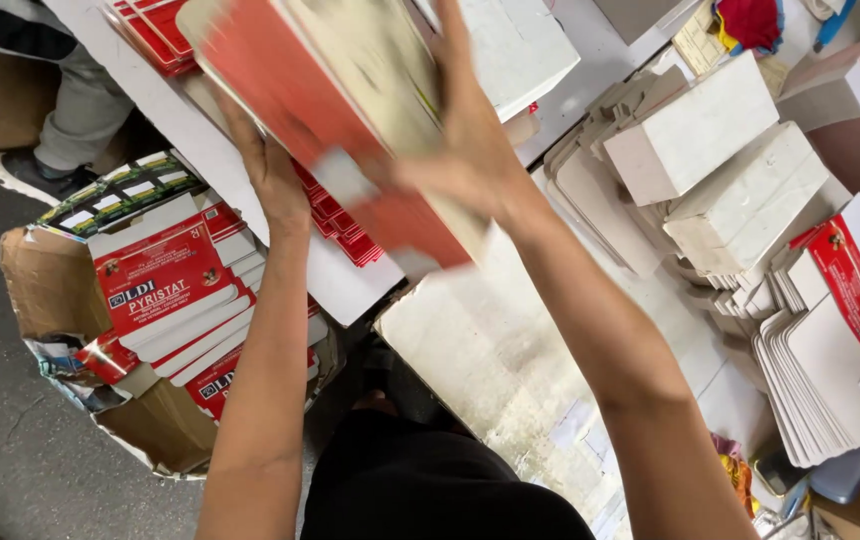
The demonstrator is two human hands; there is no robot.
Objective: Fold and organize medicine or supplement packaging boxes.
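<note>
Both my hands hold a stack of flat red-and-cream carton blanks (330,110) raised over the white table (340,285). My left hand (268,165) grips the stack from below at its left edge. My right hand (470,150) presses on the stack's right side, fingers spread over the cream face. The stack is tilted and blurred by motion. More red flat cartons (345,225) lie on the table under it.
A torn brown cardboard box (50,290) on the floor at left holds red-and-white flat cartons (165,290). Piles of white and red blanks (820,340) fan out at right, with white board stacks (695,135) behind. Another person's leg and shoe (60,130) show at upper left.
</note>
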